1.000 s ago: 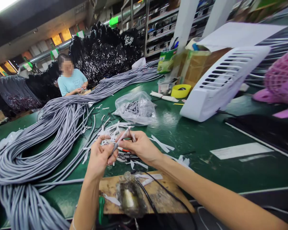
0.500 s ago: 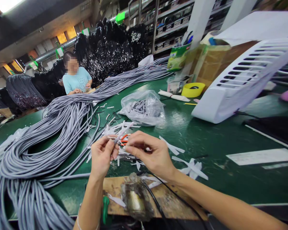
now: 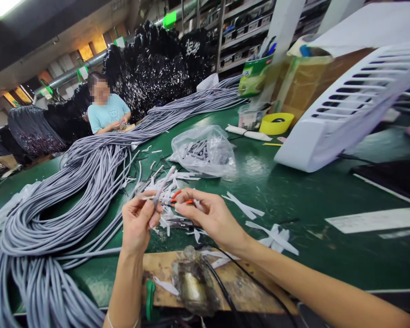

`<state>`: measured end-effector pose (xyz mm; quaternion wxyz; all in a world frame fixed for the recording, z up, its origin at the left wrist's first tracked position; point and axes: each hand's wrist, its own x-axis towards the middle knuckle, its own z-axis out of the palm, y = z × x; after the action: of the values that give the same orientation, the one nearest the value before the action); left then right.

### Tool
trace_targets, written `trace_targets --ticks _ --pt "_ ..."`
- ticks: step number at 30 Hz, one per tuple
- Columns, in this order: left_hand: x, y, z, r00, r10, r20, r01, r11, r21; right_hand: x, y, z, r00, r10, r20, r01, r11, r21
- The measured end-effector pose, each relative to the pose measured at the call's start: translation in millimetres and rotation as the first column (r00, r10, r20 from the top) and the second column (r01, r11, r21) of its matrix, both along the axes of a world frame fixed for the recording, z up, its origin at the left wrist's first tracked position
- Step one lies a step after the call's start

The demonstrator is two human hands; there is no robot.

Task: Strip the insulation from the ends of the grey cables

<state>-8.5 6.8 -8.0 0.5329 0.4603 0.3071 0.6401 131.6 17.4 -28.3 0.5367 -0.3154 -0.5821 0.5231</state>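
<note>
grey cable end (image 3: 164,184) between both hands (image 3: 138,221)

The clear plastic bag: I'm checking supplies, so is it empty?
No, the clear plastic bag on the green table holds a heap of short grey pieces.

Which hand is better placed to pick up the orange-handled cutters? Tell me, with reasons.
Right, probably. The right hand has its fingertips beside the orange-handled cutters, while the left hand is closed on the grey cable end. Whether the right pinch holds anything is unclear.
</note>
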Motion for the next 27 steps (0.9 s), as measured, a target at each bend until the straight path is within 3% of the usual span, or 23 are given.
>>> trace_targets --ticks 3,6,7,9,11,13,16,18,20,23,27 --pt "0 0 -1.5 0.997 0.064 -0.045 -0.062 0.998 0.031 -3 -1 0.2 0.996 0.065 0.068 -0.068 0.996 0.053" --pt "-2 0 -1.8 0.995 -0.031 -0.099 0.034 0.999 0.031 -1 3 -0.3 0.985 0.079 0.154 -0.086 0.996 0.039" --pt "-2 0 -2.1 0.99 -0.069 -0.123 0.073 0.997 0.024 1 6 0.0 0.986 0.026 0.163 -0.034 0.998 0.046" --pt "-2 0 -3.5 0.973 -0.116 -0.201 0.114 0.993 -0.019 9 11 1.1 0.97 -0.199 0.141 0.184 0.977 0.109" --pt "-1 1 -6.3 0.932 -0.127 -0.34 0.101 0.991 -0.093 18 14 2.4 0.875 -0.475 0.096 0.447 0.867 0.219" --pt "2 1 -9.4 0.859 -0.103 -0.502 0.034 0.989 -0.144 25 14 3.1 0.753 -0.651 0.096 0.582 0.727 0.366" --pt "5 0 -11.6 0.764 0.042 -0.644 -0.091 0.995 -0.044 27 9 3.0 0.624 -0.769 0.141 0.515 0.54 0.666" --pt "7 -3 -10.6 0.714 0.196 -0.673 -0.151 0.981 0.125 25 6 3.6 0.565 -0.816 0.122 0.383 0.39 0.837" --pt "9 -5 -8.6 0.646 0.358 -0.674 -0.184 0.93 0.318 23 3 5.7 0.537 -0.84 0.073 0.273 0.255 0.928" --pt "10 -8 -6.8 0.564 0.51 -0.649 -0.182 0.844 0.505 25 -1 9.4 0.514 -0.858 0.018 0.209 0.145 0.967" --pt "11 -9 -7.8 0.503 0.586 -0.635 -0.157 0.784 0.6 26 -4 9.2 0.493 -0.87 -0.001 0.164 0.092 0.982"
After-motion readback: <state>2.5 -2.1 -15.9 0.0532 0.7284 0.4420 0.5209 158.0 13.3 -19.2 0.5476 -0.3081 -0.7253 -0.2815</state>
